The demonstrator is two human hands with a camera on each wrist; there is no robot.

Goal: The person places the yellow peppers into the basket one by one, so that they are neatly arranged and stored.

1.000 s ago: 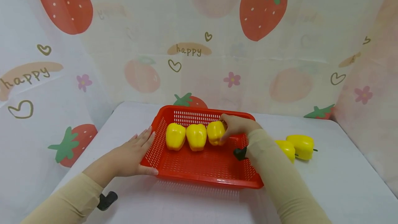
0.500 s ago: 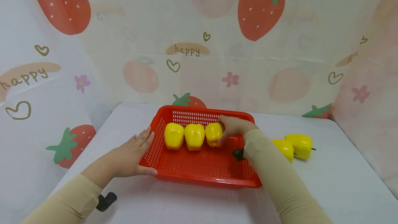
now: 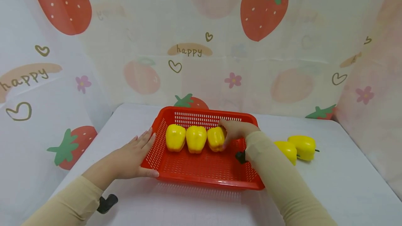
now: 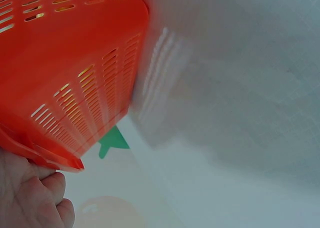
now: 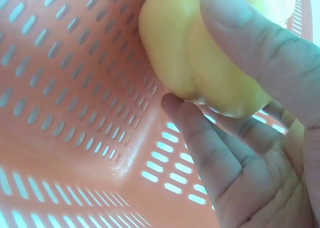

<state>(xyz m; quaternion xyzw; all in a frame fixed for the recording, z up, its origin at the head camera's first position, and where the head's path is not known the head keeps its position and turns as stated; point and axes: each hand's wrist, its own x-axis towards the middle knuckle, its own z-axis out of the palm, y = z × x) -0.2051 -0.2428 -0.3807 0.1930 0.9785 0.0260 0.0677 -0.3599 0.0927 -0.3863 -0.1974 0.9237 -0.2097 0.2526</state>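
A red plastic basket (image 3: pixel 201 170) with slotted walls holds three yellow bell peppers in a row along its back half. The left bell pepper (image 3: pixel 175 138) and the middle bell pepper (image 3: pixel 196 139) stand side by side. My right hand (image 3: pixel 233 130) grips the right-hand bell pepper (image 3: pixel 216 139), thumb on one side and fingers on the other. In the right wrist view that bell pepper (image 5: pixel 200 53) fills the space between thumb and fingers. My left hand (image 3: pixel 133 158) rests on the basket's left rim, fingers stretched along it and thumb at the front corner.
Two more yellow bell peppers lie on the white table (image 3: pixel 339 184) to the right of the basket: one farther out (image 3: pixel 302 147) with a dark stem, one (image 3: pixel 287 151) partly behind my right sleeve. A strawberry-print curtain (image 3: pixel 201 20) encloses the back and sides.
My right hand and the bell pepper in it have gone slightly down in the basket, and the pepper has turned a little. My left hand keeps its place on the rim.
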